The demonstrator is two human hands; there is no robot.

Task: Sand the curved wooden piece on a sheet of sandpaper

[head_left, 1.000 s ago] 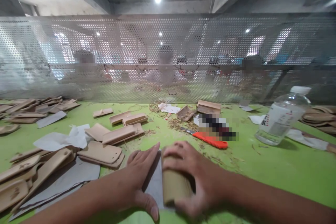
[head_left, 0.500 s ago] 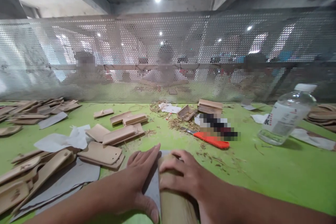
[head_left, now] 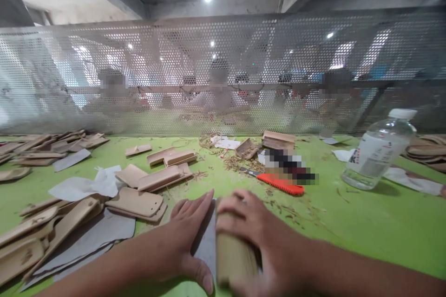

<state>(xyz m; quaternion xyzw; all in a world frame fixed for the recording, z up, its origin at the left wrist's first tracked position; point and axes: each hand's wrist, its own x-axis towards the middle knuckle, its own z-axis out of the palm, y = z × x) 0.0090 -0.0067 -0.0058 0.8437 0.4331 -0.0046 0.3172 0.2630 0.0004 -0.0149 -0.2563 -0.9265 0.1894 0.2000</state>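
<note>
My right hand (head_left: 245, 222) is wrapped over a pale, curved bamboo piece (head_left: 233, 253), and motion blurs its fingers. The bamboo lies on a grey sheet (head_left: 208, 236) at the bottom middle of the head view. Beside it, my left hand (head_left: 191, 229) rests flat along the sheet's left part, fingers stretched out and thumb spread toward me. No object shows in the left hand. The sheet is mostly hidden under both hands and the bamboo.
Cut bamboo pieces (head_left: 135, 202) and grey sheets (head_left: 87, 241) lie to the left on the green table. Ahead are an orange-handled knife (head_left: 280, 184) and shavings. A clear bottle (head_left: 379, 151) stands right. A perforated screen (head_left: 167, 79) crosses behind, with people beyond it.
The bamboo piece has slid along the sheet under my right hand, and its near end now shows. My left hand has stayed in about the same place.
</note>
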